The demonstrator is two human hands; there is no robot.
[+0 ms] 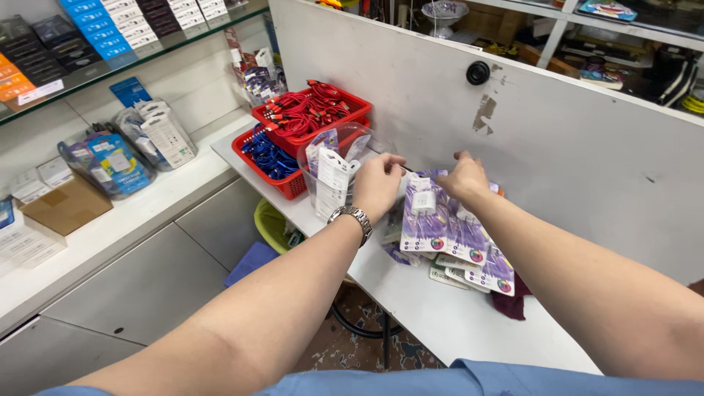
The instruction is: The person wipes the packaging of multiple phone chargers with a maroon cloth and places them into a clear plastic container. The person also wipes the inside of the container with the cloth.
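On top of the white bench (447, 323), right up against the grey partition wall (557, 132), sits a messy pile of purple packets (458, 242), and that's my landmark for everything else. Both hands are over the far end of that pile. My left hand (378, 183), the one with the metal wristwatch (354, 218), is curled narrow, fingers bent, at the pile's left edge; I honestly can't tell if it's pinching a packet or just touching. My right hand (463, 176) is knuckles-up, closed down on the pile's far edge, fingertips hidden, so same story there. Just left of the pile stands a clear plastic tub (330, 176) stuffed with white carded items. Further left and beyond that are two red baskets (293, 128), one with red cables, one with blue. Poking out from under the pile's near right corner is a dark red cloth (513, 302).
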